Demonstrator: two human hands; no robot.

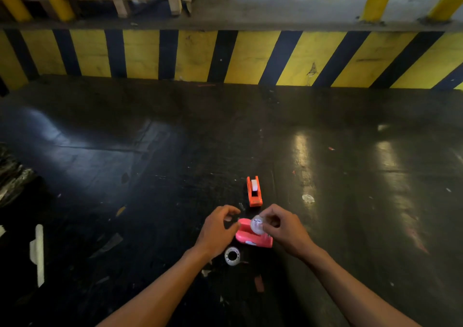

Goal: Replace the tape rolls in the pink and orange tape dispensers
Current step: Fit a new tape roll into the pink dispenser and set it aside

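The pink tape dispenser (253,239) lies on the dark floor between my hands. My right hand (285,229) pinches a clear tape roll (257,224) just above the pink dispenser's top. My left hand (218,229) hovers at the dispenser's left end with curled, parted fingers; it looks empty, though a thin tape end could be hidden there. The orange tape dispenser (254,194) stands just beyond, with a white roll seated in it. Another roll with a white core (232,255) lies flat on the floor near my left wrist.
A yellow-and-black striped barrier (225,56) with yellow rails crosses the far side. A white strip (38,254) lies at the left. Small scraps and a crumpled bit of tape (308,198) dot the glossy dark floor (150,151).
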